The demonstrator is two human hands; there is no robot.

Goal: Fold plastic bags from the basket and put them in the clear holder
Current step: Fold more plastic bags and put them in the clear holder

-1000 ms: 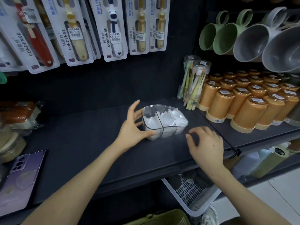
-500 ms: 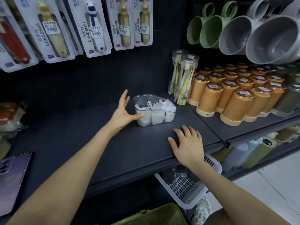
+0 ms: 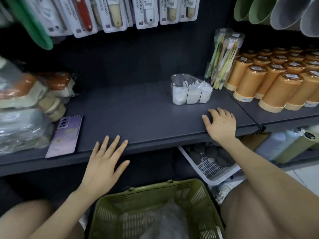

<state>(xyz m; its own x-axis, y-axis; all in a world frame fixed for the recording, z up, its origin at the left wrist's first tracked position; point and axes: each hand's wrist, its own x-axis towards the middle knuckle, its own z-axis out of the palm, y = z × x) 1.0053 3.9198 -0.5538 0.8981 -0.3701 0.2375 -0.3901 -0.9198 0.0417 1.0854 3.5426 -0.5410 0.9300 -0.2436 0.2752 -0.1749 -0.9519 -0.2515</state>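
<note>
From my remote station I am seeing, at the far left, a phone (image 3: 66, 135) lying flat on the shelf (image 3: 138, 114), near its front edge. Next, the left hand (image 3: 105, 161) is hovering with fingers straight and spread, gripping nothing. Its fingertips are reaching over the shelf's front edge, though I cannot tell whether they are touching it. Below, between the two bare legs, the green basket (image 3: 148, 186) is sitting with crumpled clear bags (image 3: 169, 218) lying inside. Farther right, the holder (image 3: 177, 79) is standing upright toward the back of the shelf, its compartments holding white folded bags (image 3: 191, 95). In front of it and apart from it, the right hand (image 3: 221, 123) is resting palm down on the shelf, fingers loosely bent, grasping nothing. Under that hand a white basket (image 3: 212, 169) is sticking out from beneath the shelf. At the far right, tubes (image 3: 224, 56) and orange cups (image 3: 276, 83) are standing beside the holder.
</note>
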